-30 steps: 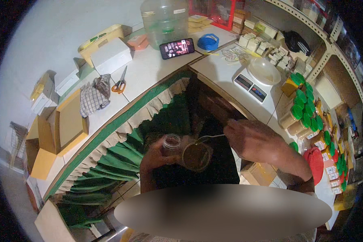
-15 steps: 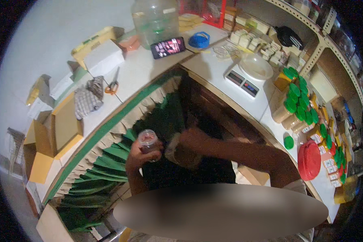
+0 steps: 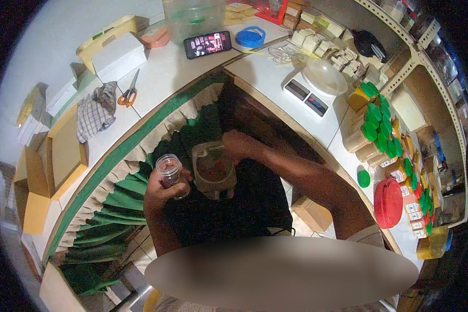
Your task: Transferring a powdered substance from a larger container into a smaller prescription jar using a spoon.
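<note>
My left hand [image 3: 164, 190] is closed around a clear jar [image 3: 174, 176] with an open mouth. The jar stands nearly upright, and I cannot make out any contents. Just right of it is a translucent plastic tub [image 3: 213, 174], tilted so that its inside shows something dark reddish near the bottom. My right hand [image 3: 236, 147] grips the tub at its upper right edge; the fingers are partly in shadow. Both hands are over my dark clothing, in the gap between the two counters.
A digital scale [image 3: 307, 97] with a bowl stands on the right counter. Beyond it are several green-lidded jars [image 3: 377, 122], a loose green lid [image 3: 363, 178] and a red lid [image 3: 388, 203]. The left counter holds scissors [image 3: 128, 93], a checked cloth [image 3: 96, 113], an open carton [image 3: 67, 151] and a propped phone [image 3: 208, 45].
The view has shifted. My right hand and the tub have moved up and away from me, and the tub's inside now shows more. My left hand still holds the jar.
</note>
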`<state>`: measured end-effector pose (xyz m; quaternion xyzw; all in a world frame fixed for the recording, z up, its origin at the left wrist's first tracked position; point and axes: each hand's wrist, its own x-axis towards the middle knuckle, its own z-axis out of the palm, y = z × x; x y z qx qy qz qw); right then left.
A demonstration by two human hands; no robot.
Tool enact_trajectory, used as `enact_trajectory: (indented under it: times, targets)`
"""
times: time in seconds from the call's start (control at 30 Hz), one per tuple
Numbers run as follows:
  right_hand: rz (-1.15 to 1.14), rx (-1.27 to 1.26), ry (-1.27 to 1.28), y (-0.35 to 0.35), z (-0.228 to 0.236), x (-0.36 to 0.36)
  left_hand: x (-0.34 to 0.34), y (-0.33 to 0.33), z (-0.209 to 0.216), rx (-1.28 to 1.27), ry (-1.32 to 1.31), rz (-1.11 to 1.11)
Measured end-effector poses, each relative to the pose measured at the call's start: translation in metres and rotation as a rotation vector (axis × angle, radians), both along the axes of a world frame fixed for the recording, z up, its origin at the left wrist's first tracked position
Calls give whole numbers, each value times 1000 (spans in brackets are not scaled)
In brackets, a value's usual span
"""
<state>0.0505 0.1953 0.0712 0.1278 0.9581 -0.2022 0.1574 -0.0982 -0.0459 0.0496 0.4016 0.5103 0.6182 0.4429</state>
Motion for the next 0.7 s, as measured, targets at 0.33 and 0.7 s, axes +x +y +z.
enact_trajectory:
  times: [0.33,0.7]
  targets:
    - [-51,-46,89,-44,9,62,8,3,-25,-46,-115,-14]
    - [23,307,1,-64,7,102,17,17,-28,-142,-216,-55]
